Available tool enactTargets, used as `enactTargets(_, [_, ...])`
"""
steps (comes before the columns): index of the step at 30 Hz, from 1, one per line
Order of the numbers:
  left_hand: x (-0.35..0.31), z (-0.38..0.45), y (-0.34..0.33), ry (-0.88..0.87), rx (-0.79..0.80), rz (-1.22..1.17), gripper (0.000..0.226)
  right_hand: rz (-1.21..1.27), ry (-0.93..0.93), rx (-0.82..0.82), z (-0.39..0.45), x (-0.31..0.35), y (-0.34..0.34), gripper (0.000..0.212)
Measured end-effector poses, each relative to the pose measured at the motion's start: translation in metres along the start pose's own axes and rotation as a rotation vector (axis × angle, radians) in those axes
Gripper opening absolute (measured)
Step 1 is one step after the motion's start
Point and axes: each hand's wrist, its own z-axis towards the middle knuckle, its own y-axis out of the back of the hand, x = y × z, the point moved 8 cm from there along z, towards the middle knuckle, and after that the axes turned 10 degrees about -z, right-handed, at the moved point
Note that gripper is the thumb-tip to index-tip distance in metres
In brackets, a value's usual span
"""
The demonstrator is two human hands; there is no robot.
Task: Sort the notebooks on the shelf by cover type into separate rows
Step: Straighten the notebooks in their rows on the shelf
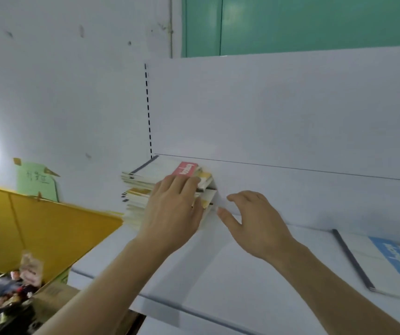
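A stack of notebooks (pixel 167 187) stands at the left end of the white shelf (pixel 278 250), pushed back toward the rear panel near its back left corner. The top one has a red label and a dark spine; yellow and white covers show lower in the pile. The left hand (pixel 172 211) lies flat against the front of the stack, fingers spread and pressing on the covers, gripping nothing that can be seen. The right hand (pixel 254 221) hovers just beside the stack's right side, fingers loosely curled and apart, thumb pointing toward the pile; it holds nothing. Near the shelf's right front edge lies a separate notebook with a blue cover (pixel 387 264), flat, well apart from the stack. Left of the shelf, a yellow cardboard box (pixel 37 226) stands open, with a blurred jumble of small packets (pixel 10 296) below it.
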Motion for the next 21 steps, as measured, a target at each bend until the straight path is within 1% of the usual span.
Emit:
enactTargets(3, [0.063, 0.008, 0.013, 0.06, 0.05, 0.062, 0.053, 0.024, -0.046, -0.007, 0.026, 0.041, 0.0, 0.051])
enactTargets(6, [0.114, 0.017, 0.004, 0.122, 0.217, 0.155, 0.082, 0.046, -0.149, 0.024, 0.055, 0.059, -0.006, 0.055])
enactTargets(8, [0.134, 0.022, -0.006, 0.13, 0.322, 0.187, 0.096, 0.096, -0.242, 0.058, 0.076, 0.061, -0.012, 0.054])
enactTargets(10, [0.142, 0.028, -0.015, 0.11, 0.371, 0.159, 0.101, 0.199, -0.342, 0.131, 0.093, 0.059, -0.022, 0.056])
enactTargets(11, [0.144, 0.029, -0.019, 0.092, 0.39, 0.143, 0.1, 0.278, -0.403, 0.171, 0.099, 0.056, -0.028, 0.058])
enactTargets(13, [0.145, 0.031, -0.025, 0.029, 0.395, 0.116, 0.089, 0.456, -0.523, 0.232, 0.108, 0.051, -0.038, 0.058])
enactTargets(15, [0.145, 0.032, -0.027, -0.032, 0.368, 0.083, 0.074, 0.55, -0.585, 0.288, 0.114, 0.046, -0.047, 0.05])
enactTargets(17, [0.142, 0.033, -0.026, -0.076, 0.315, -0.001, 0.06, 0.55, -0.601, 0.323, 0.118, 0.042, -0.05, 0.037])
enactTargets(19, [0.14, 0.033, -0.023, -0.082, 0.29, -0.099, 0.048, 0.525, -0.604, 0.288, 0.12, 0.035, -0.046, 0.032])
enactTargets(21, [0.139, 0.036, -0.019, -0.026, 0.288, -0.18, 0.053, 0.516, -0.607, 0.165, 0.119, 0.025, -0.03, 0.027])
